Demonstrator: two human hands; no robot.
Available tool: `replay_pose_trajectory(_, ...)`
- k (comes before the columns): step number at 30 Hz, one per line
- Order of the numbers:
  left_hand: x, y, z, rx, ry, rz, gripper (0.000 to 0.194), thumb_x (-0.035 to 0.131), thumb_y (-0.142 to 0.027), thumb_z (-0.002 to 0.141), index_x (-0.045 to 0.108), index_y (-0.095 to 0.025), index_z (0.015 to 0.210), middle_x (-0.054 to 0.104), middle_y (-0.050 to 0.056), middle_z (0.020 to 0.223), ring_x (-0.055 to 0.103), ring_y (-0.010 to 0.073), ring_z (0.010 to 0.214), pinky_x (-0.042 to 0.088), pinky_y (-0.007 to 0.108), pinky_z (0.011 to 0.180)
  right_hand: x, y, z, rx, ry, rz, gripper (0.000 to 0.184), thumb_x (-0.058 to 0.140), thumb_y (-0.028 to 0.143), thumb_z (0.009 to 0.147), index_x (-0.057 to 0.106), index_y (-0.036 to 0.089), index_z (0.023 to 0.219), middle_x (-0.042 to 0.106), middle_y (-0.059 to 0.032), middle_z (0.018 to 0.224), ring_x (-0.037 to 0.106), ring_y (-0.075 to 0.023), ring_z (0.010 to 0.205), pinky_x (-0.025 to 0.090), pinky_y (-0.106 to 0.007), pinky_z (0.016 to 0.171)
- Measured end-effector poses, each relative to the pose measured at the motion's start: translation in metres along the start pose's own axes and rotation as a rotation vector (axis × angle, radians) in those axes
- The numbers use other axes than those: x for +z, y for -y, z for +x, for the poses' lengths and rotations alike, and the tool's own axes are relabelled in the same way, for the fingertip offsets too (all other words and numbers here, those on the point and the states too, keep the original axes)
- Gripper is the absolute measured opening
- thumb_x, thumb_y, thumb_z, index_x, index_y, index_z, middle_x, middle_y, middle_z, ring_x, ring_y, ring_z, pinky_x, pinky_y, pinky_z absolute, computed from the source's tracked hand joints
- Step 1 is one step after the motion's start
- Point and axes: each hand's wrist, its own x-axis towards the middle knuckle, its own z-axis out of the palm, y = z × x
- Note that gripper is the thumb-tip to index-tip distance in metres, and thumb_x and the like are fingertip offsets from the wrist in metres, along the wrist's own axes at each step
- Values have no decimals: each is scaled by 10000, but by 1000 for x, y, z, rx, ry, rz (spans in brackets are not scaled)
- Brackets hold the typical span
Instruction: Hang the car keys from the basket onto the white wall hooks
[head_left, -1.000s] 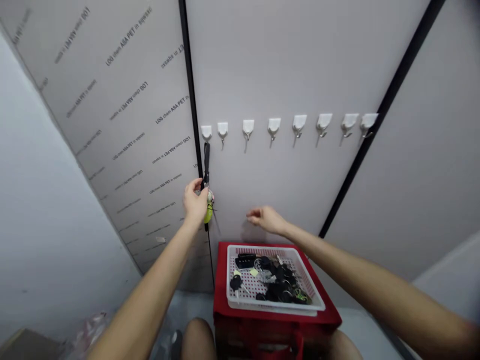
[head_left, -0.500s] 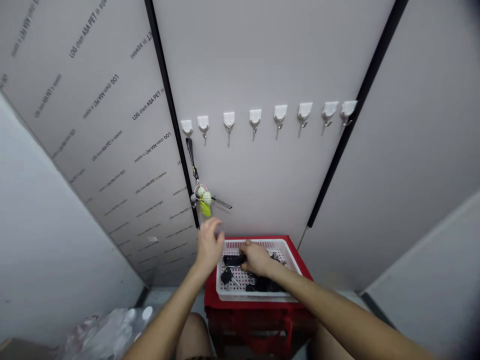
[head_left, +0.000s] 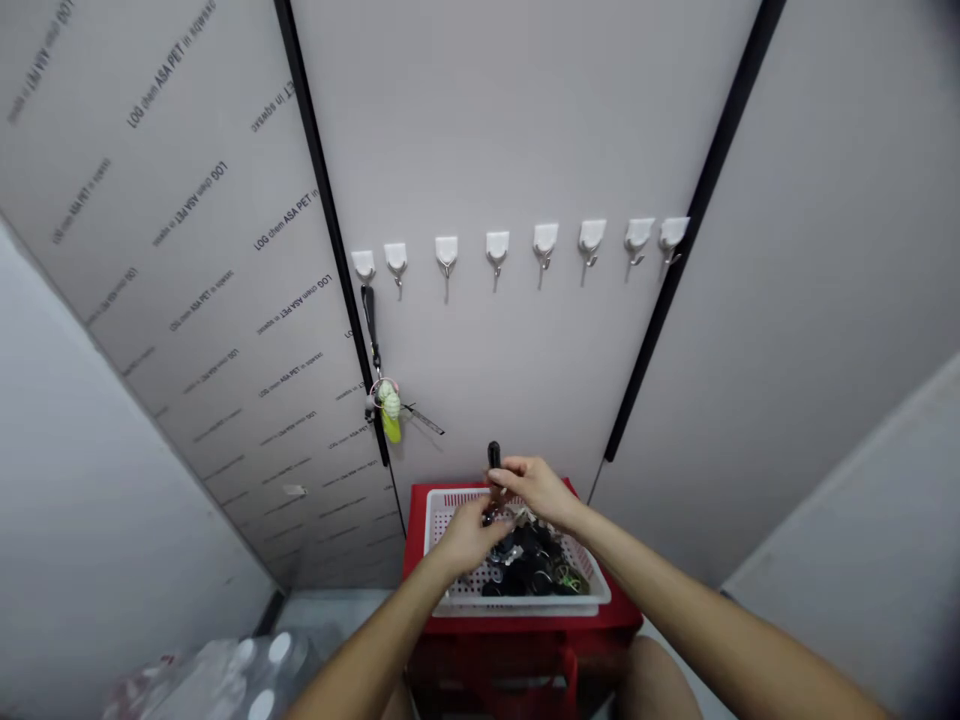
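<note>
My right hand pinches a keychain by its black strap, whose looped end points up above the basket. Just below, my left hand has thumb and fingers closed around the keychain's lower, dark end, mostly hidden by the fingers and blurred. Both hands are over a white plastic basket holding a heap of black keychains, with metal rings and a greenish cord among them. On the leftmost hook hangs another keychain with a black strap, pale green beads and a yellow-green tag.
A row of several white adhesive hooks runs across the grey wall panel. Under the basket is a red fabric-covered box or bag. Plastic-wrapped bottles stand on the floor at lower left. Side walls rise left and right.
My right hand has come up out of the basket with the black-strapped keychain. My left hand has moved right and down from beside the wall to meet it. The view has shifted slightly.
</note>
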Motion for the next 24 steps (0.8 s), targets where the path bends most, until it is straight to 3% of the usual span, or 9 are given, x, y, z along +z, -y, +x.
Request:
replay_pose_trajectory(3, -2, -9, 6, -17, -117, -161, 291, 370, -315, 677, 557, -101, 739, 574, 23, 693, 488, 129, 649, 365, 227, 598, 0, 22, 8, -32, -35, 36, 265, 433, 373, 635, 488, 119, 585, 451, 27, 476, 392, -56, 436, 314, -188, 442)
replay_pose_trajectory(6, -16, -22, 11, 33, -246, -268, 283, 404, -320, 660, 569, -106, 741, 567, 15, 648, 472, 107, 604, 357, 209, 574, 0, 49, 19, -108, -97, 45, 276, 418, 372, 640, 506, 110, 627, 480, 9, 550, 397, -50, 458, 323, -188, 453)
replay_pose_trajectory(10, -47, -48, 21, 83, -401, -286, 263, 438, -301, 638, 578, -113, 756, 576, 22, 631, 474, 101, 577, 360, 202, 556, 3, 93, 39, -227, -107, -5, 257, 411, 336, 648, 509, 103, 604, 454, 21, 496, 367, -38, 421, 307, -177, 423)
replay_pose_trajectory(17, -107, -93, 39, 177, -711, -118, 257, 445, -289, 626, 589, -113, 747, 595, 37, 666, 499, 111, 616, 363, 206, 601, 19, 166, 85, -345, -95, 21, 182, 390, 245, 680, 501, 109, 634, 435, 41, 441, 347, -26, 366, 272, -149, 358)
replay_pose_trajectory(20, -126, -100, 45, 189, -779, -89, 267, 439, -304, 628, 587, -119, 751, 599, 30, 664, 502, 110, 607, 365, 206, 592, 25, 184, 102, -337, -93, 11, 169, 398, 235, 685, 500, 110, 638, 439, 38, 440, 347, -23, 354, 264, -143, 341)
replay_pose_trajectory(24, -138, -100, 50, 165, -796, -27, 265, 427, -301, 633, 590, -121, 739, 601, 34, 673, 506, 117, 608, 366, 213, 581, 28, 188, 119, -250, -128, -25, 200, 390, 267, 700, 494, 114, 623, 421, 45, 397, 323, -22, 319, 256, -145, 324)
